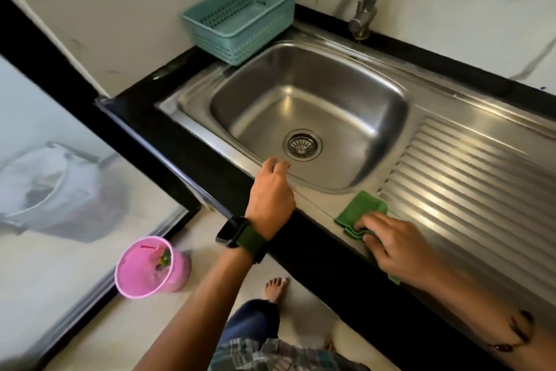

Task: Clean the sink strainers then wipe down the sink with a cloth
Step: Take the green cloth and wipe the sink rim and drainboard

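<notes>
Right hand [394, 247] pinched folded green microfibre cloth [361, 209] on the steel sink [331, 93] rim; left hand [272, 194] loose, empty. Best: flatten cloth, wipe rim-to-round slotted strainer [302, 145].

Right hand [397, 245] presses green cloth [359, 211] on the sink [376, 99] rim; left hand [272, 194] hovers empty — near the strainer [301, 145].

Bright, even daylight is filling the scene; glare is streaking across the sink [310, 105] and its ribbed drainboard [469, 178], while the wide lens is bending the edges.
</notes>
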Tool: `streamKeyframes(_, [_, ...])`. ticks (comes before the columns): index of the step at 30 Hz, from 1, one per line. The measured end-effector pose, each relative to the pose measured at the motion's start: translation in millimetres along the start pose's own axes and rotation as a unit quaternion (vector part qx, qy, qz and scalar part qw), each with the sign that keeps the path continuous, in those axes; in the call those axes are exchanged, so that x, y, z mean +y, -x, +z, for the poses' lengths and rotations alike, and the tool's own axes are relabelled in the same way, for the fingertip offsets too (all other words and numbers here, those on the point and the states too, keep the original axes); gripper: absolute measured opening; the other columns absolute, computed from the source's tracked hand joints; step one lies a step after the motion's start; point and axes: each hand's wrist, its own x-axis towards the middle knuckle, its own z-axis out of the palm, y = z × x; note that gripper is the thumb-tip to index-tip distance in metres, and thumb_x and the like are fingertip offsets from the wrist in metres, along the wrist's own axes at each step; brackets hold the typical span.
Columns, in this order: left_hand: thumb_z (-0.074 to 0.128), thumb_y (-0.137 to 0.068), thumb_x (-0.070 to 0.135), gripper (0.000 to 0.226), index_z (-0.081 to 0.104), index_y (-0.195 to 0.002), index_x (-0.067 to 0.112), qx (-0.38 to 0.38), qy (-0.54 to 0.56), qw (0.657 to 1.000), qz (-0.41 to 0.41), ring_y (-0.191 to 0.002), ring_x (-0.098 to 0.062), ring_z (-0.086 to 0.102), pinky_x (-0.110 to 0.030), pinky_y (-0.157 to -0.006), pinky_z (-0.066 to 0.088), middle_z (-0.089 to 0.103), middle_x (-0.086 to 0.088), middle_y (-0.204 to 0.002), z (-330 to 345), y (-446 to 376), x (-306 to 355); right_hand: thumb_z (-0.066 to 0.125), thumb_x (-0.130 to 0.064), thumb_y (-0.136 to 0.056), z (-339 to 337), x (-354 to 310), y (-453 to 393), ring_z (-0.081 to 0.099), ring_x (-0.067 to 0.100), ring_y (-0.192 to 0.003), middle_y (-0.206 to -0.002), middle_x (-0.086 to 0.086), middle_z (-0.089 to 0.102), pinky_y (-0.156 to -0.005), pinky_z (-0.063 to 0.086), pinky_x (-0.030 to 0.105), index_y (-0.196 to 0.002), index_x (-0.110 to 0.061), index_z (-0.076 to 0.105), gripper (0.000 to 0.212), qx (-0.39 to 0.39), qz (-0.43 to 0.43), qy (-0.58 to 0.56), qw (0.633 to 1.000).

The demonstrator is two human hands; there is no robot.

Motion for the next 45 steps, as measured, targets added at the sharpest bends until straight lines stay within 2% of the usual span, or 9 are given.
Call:
streamKeyframes(10, [0.046,-0.083,-0.001,0.046,0.044,-0.129,0.004,0.032,0.063,0.996,-0.055,-0.123,-0.027,0.045,-0.020,-0.097,0.029,0.043,-0.014,-0.135,-45,-38,-53,0.053,-0.003,-0.082,46,-67,-175,0.061,0.038,-0.082,-0.096,0.018,0.064,-0.065,0.046,0.043,-0.095,-0.001,0.056,0.014,-0.004,-0.019,-0.059,0.998])
streamKeyframes(17, [0.043,-0.072,-0.010,0.034,0.050,-0.106,-0.009,0.066,0.124,0.983,-0.119,-0.105,-0.035,0.050,-0.024,-0.080,0.034,0.051,-0.023,-0.116,-86,-97,-106,0.054,-0.013,-0.085,76,-111,-291,0.060,0.034,-0.102,-0.113,0.009,0.063,-0.078,0.048,0.047,-0.118,-0.012,0.055,0.034,-0.013,-0.050,-0.084,0.995])
streamKeyframes(20, [0.043,-0.072,-0.012,0.051,0.043,-0.122,-0.006,0.071,0.142,0.979,-0.132,-0.117,-0.033,0.045,-0.020,-0.088,0.033,0.044,-0.021,-0.129,-100,-117,-130,0.053,-0.019,-0.087,91,-123,-332,0.061,0.032,-0.101,-0.114,0.008,0.063,-0.078,0.049,0.047,-0.118,-0.012,0.055,0.031,0.001,-0.064,-0.089,0.994])
streamKeyframes(23, [0.042,-0.073,-0.013,0.065,0.029,-0.137,-0.002,0.093,0.170,0.969,-0.151,-0.133,-0.030,0.032,-0.009,-0.097,0.021,0.033,-0.020,-0.143,-117,-133,-149,0.052,-0.022,-0.088,103,-137,-372,0.063,0.029,-0.098,-0.111,0.006,0.064,-0.075,0.051,0.044,-0.114,-0.015,0.055,0.027,0.005,-0.088,-0.088,0.992])
streamKeyframes(29, [0.038,-0.071,-0.017,0.058,0.041,-0.126,-0.003,0.098,0.219,0.960,-0.143,-0.116,-0.022,0.040,0.013,-0.064,0.023,0.044,-0.019,-0.130,-136,-154,-172,0.054,-0.013,-0.083,114,-157,-422,0.062,0.034,-0.078,-0.091,0.012,0.063,-0.057,0.050,0.043,-0.084,-0.005,0.054,0.008,0.129,-0.034,-0.079,0.988])
streamKeyframes(35, [0.044,-0.081,-0.008,0.058,0.036,-0.136,0.009,0.076,0.213,0.969,-0.102,-0.132,-0.021,0.034,-0.008,-0.092,0.020,0.042,-0.010,-0.140,-140,-156,-177,0.047,-0.005,-0.083,100,-161,-422,0.057,0.028,-0.088,-0.094,0.010,0.062,-0.067,0.040,0.033,-0.089,-0.006,0.055,0.009,0.162,0.117,-0.182,0.963])
streamKeyframes(39, [0.042,-0.078,-0.010,0.056,0.043,-0.130,0.010,0.087,0.236,0.965,-0.072,-0.127,-0.021,0.041,-0.023,-0.104,0.031,0.046,-0.008,-0.134,-151,-166,-176,0.056,-0.007,-0.086,52,-145,-400,0.060,0.016,-0.098,-0.105,0.005,0.067,-0.086,0.045,0.023,-0.102,-0.008,0.063,0.018,0.159,0.106,-0.199,0.961])
streamKeyframes(42, [0.038,-0.072,-0.016,0.060,0.046,-0.127,0.006,0.098,0.254,0.961,-0.037,-0.128,-0.021,0.041,-0.025,-0.108,0.030,0.048,-0.010,-0.133,-162,-181,-165,0.057,-0.012,-0.089,-4,-136,-392,0.055,-0.015,-0.086,-0.101,-0.014,0.063,-0.076,0.038,-0.002,-0.109,-0.018,0.063,0.022,0.177,0.094,-0.278,0.939])
streamKeyframes(45, [0.037,-0.074,-0.015,0.060,0.044,-0.129,0.008,0.090,0.279,0.956,-0.002,-0.130,-0.019,0.038,-0.027,-0.110,0.028,0.045,-0.008,-0.137,-175,-195,-150,0.050,-0.009,-0.093,-57,-130,-414,0.056,-0.014,-0.079,-0.093,-0.013,0.061,-0.073,0.041,0.002,-0.107,-0.017,0.063,0.021,0.241,0.077,-0.342,0.905])
